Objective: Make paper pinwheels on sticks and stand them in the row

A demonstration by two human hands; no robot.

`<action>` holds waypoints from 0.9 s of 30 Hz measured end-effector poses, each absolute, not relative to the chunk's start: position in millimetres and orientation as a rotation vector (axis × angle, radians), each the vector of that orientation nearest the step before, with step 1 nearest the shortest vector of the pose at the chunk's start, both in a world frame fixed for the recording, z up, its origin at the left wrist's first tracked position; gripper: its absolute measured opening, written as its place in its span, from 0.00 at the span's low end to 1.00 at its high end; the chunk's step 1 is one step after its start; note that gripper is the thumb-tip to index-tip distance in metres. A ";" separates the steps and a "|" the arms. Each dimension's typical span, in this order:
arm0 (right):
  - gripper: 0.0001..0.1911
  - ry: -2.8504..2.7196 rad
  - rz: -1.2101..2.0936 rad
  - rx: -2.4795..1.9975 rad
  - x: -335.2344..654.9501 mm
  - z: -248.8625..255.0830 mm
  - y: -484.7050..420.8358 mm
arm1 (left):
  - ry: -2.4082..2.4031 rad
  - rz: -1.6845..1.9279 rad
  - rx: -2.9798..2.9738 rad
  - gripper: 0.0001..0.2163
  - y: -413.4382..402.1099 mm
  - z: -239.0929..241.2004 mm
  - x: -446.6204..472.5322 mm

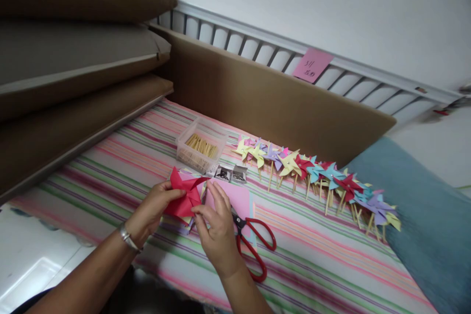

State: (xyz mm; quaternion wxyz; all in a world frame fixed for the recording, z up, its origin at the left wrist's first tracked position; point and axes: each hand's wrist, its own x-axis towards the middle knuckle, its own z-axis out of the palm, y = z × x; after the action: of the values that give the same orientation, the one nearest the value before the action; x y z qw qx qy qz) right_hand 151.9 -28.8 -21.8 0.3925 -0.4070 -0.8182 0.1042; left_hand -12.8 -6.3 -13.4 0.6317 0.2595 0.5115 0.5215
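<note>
The left hand pinches red paper. The right hand touches its edge; I can't tell if that grip pinches. The paper has pointy flaps.

From afar I see what looks like a home; thick brown cushions are stacked on the left; a striped cloth lies spread near a white slatted rail and plain wall.

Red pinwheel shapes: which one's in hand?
The red paper in the left hand, with the right hand at its edge; other red ones sit in the pinwheel row.
</note>
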 end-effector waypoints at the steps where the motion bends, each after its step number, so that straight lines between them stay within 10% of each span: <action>1: 0.11 -2.074 0.295 -1.044 151.8 -21.1 -28.9 | 1.190 1.201 0.593 0.11 -6.3 -13.6 -12.4; 27: 0.07 -1.875 0.434 -1.411 150.5 -16.4 -25.6 | 1.139 1.063 0.596 0.11 -13.4 -25.0 14.7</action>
State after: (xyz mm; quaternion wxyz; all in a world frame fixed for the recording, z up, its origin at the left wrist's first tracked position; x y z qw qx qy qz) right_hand 150.5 -25.6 -16.4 0.3685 -0.5497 -0.7304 0.1692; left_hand 14.7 -13.4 -25.0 0.6718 0.2648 0.5057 0.4721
